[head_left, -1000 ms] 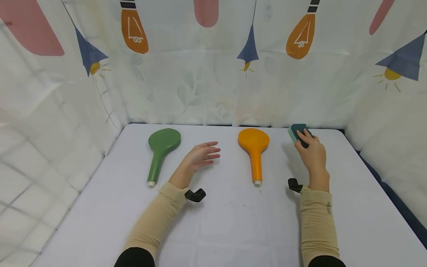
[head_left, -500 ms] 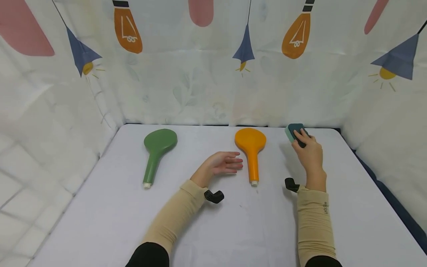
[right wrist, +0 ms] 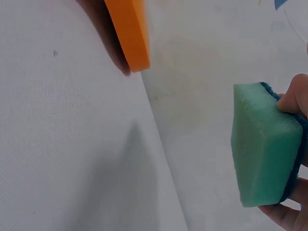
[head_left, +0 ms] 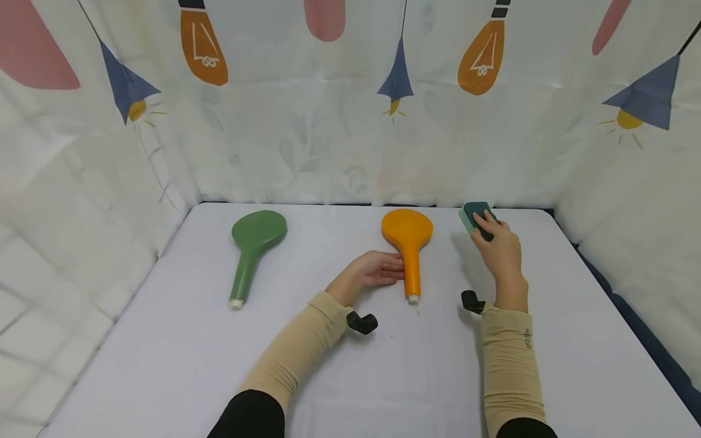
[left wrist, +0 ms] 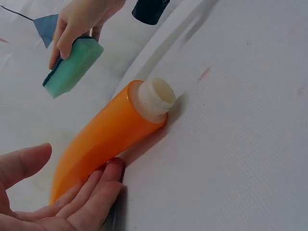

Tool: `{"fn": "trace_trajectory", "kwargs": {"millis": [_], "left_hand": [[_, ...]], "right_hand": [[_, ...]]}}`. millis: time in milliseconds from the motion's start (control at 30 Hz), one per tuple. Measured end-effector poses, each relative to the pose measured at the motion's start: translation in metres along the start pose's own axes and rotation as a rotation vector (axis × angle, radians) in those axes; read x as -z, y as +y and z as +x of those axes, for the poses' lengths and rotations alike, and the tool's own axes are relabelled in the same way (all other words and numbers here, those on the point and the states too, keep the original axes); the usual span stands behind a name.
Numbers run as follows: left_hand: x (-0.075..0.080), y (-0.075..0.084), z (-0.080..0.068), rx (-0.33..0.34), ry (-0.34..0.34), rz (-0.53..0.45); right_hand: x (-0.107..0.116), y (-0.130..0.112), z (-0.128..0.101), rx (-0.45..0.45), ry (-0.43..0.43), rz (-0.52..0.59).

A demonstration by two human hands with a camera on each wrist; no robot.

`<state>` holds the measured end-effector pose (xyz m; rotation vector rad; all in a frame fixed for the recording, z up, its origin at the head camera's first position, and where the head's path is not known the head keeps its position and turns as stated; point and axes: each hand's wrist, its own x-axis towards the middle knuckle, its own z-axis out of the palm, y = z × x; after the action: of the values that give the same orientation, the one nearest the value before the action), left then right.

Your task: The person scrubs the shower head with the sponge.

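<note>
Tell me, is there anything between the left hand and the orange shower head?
Nothing visible. The left hand lies beside the handle of the orange shower head, its fingers already touching it on the table. The green shower head lies apart, far to the left. The right hand holds a sponge on the other side.

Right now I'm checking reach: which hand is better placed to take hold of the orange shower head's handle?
Left. The left hand already touches the orange shower head at its handle; the right hand is busy gripping the sponge.
</note>
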<state>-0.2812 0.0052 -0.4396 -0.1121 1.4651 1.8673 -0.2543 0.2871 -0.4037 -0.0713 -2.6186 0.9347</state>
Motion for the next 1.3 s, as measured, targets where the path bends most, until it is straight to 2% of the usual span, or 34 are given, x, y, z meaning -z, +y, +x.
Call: {"fn": "trace_trajectory", "kwargs": {"millis": [100, 300, 467, 667, 900, 1067, 1300], "left_hand": [[-0.001, 0.000, 0.002, -0.002, 0.037, 0.023], [-0.002, 0.001, 0.001, -0.026, 0.068, 0.038], [-0.001, 0.001, -0.001, -0.070, 0.098, 0.003], [0.000, 0.003, -0.002, -0.092, 0.078, -0.041], [0.001, 0.001, -0.002, -0.119, 0.087, 0.063], [0.004, 0.000, -0.005, -0.133, 0.100, 0.098], [0.014, 0.010, -0.016, -0.154, 0.115, 0.149]], "right_hand": [[0.001, 0.000, -0.001, 0.003, -0.003, 0.002], [0.001, 0.003, -0.001, 0.003, -0.013, 0.003], [-0.001, 0.003, 0.000, 0.000, -0.023, 0.010], [-0.001, 0.002, -0.001, -0.004, -0.041, 0.014], [-0.002, 0.001, -0.002, 0.002, -0.049, 0.000], [-0.001, 0.003, -0.002, 0.006, -0.051, 0.001], [0.006, 0.002, -0.004, 0.006, -0.031, 0.023]]}}
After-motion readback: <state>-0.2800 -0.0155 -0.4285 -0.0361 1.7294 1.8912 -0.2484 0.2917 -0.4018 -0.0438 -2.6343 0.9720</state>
